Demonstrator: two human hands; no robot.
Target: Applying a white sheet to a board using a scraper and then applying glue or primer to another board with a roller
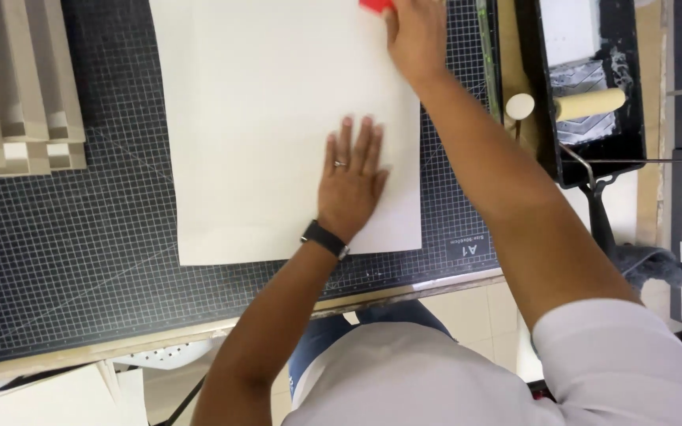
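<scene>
Far left on the table (57, 347), a stack of pale stepped card pieces (17, 87) rests on the dark gridded cutting mat (80, 237). Next along, the large cream rectangular sheet of card (262, 118) lies flat on that mat, and the left hand (350, 185) presses down on its lower right part, palm flat, fingers spread, grasping nothing. Up at the sheet's top right corner, the right hand (414, 35) closes over a small red flat tool (376, 5), mostly cut off by the frame edge. Further right, well apart from both hands, a black paint tray (550, 142) holds a cream foam roller (590, 102).
</scene>
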